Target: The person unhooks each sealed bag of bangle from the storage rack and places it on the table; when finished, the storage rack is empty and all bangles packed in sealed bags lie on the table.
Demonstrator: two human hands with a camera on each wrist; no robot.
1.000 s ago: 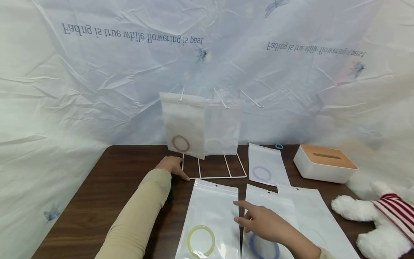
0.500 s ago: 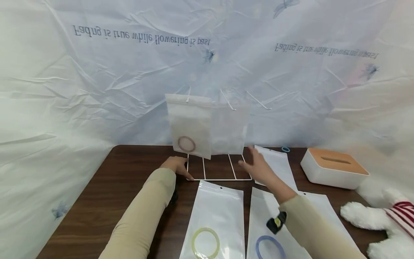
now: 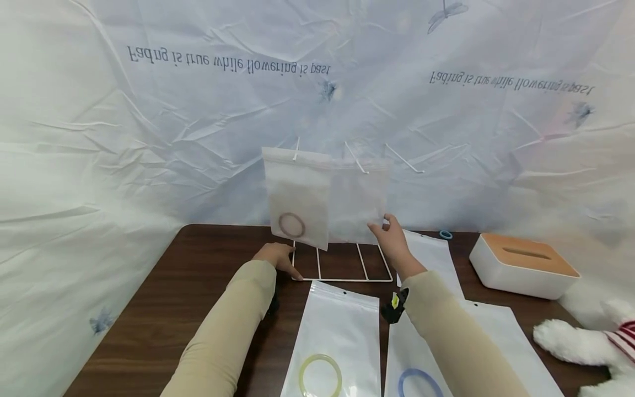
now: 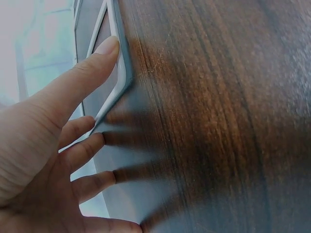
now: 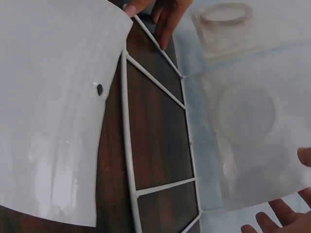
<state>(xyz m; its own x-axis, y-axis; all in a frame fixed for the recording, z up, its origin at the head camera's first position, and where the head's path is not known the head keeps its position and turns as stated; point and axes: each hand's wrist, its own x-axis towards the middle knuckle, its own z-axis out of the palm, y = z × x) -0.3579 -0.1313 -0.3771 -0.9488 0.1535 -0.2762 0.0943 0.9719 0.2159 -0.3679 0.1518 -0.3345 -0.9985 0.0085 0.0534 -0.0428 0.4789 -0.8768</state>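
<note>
A white wire rack (image 3: 347, 280) stands on the table, its upper hooks carrying two white zip bags. One hanging bag (image 3: 297, 184) shows a reddish ring (image 3: 280, 225); the other hanging bag (image 3: 353, 193) holds a pale ring (image 5: 276, 116) in the right wrist view. My left hand (image 3: 278, 258) rests at the rack's front left corner, thumb (image 4: 92, 65) on the wire, other fingers spread beside it. My right hand (image 3: 393, 245) is at the lower right edge of the second hanging bag, thumb and fingers apart around that edge; contact is unclear.
Flat on the table lie a bag (image 3: 342, 325) with a yellow ring (image 3: 301, 377), a bag (image 3: 399, 347) with a blue ring (image 3: 416, 373), and further white bags (image 3: 496, 325). Rightward are a tissue box (image 3: 526, 270), a small blue ring (image 3: 446, 235) and a plush toy (image 3: 570, 342).
My right hand has moved from above the flat bags forward and up to the second hanging bag's edge. The left hand stays at the rack corner. The head view has shifted slightly.
</note>
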